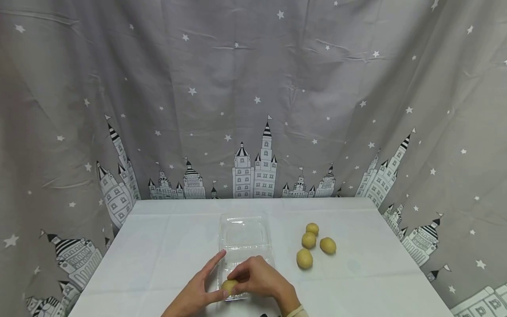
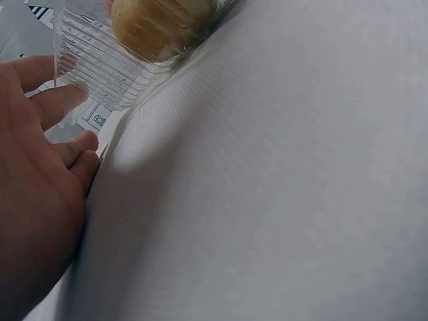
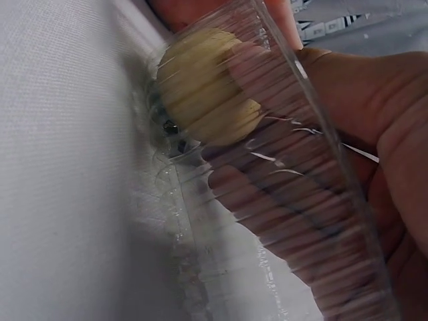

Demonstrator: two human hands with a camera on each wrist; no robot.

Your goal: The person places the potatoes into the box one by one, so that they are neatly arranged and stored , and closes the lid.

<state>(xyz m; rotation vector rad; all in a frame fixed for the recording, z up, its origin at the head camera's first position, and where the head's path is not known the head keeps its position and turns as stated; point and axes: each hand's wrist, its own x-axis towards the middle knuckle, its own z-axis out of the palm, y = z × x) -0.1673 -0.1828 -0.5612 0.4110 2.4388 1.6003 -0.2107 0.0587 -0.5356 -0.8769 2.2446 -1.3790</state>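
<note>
A clear plastic clamshell container (image 1: pixel 242 235) lies with its lid folded back on the table. My right hand (image 1: pixel 259 278) reaches into the near tray and holds a yellow lemon (image 1: pixel 229 287) by its near left corner. Through the ribbed wall in the right wrist view, the thumb and fingers show around this lemon (image 3: pixel 200 87). My left hand (image 1: pixel 196 290) is spread at the tray's left side, its thumb stretched across the near corner. In the left wrist view, the fingers (image 2: pixel 60 103) reach out straight along the ribbed wall, with the lemon (image 2: pixel 164 27) behind the plastic.
Several more lemons lie right of the container, among them a near one (image 1: pixel 304 259) and a right-hand one (image 1: pixel 328 245). A white cloth (image 1: pixel 166 246) covers the table. Behind hangs a grey curtain (image 1: pixel 253 79) printed with stars and castles.
</note>
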